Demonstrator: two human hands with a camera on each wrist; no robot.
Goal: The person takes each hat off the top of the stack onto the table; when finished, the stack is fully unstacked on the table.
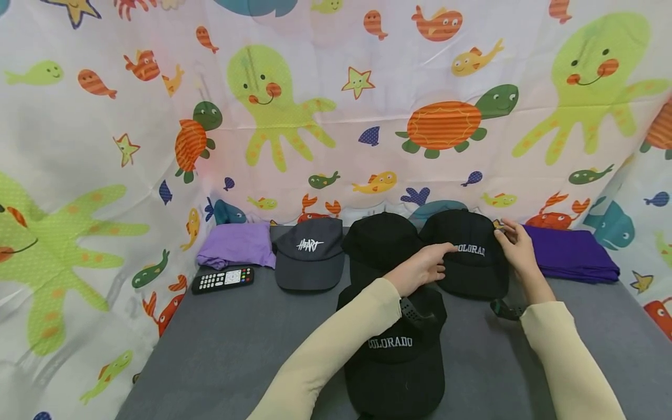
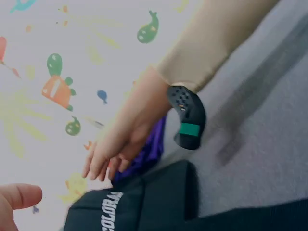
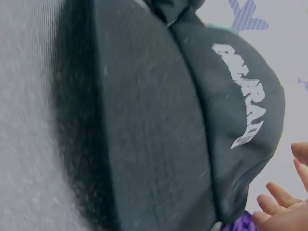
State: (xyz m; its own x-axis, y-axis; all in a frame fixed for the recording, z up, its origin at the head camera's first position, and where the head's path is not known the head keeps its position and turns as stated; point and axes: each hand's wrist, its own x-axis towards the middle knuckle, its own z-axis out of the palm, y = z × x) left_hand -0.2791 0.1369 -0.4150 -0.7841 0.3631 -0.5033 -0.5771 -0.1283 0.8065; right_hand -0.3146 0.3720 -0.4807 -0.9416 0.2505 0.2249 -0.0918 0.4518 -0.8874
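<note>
A black baseball cap (image 1: 475, 275) with white COLORADO lettering sits between my two hands. My left hand (image 1: 420, 271) reaches in from its left side, a fingertip over the first letter in the head view; its straight thumb (image 2: 21, 195) shows in the left wrist view. On the other side, my right hand (image 1: 520, 251) has its fingers beside the crown. In the right wrist view these fingers (image 3: 276, 207) are loosely spread, apart from the cap. A second black COLORADO cap (image 1: 399, 373) lies nearer me, partly under my left forearm. A plain black cap (image 1: 380, 236) sits behind it.
Left along the row are a dark grey HEART cap (image 1: 310, 271), a folded lilac cloth (image 1: 236, 242) and a black remote control (image 1: 223, 280). Folded dark purple cloth (image 1: 569, 254) lies at the right. A sea-animal curtain (image 1: 336, 140) hangs behind the grey table (image 1: 252, 344).
</note>
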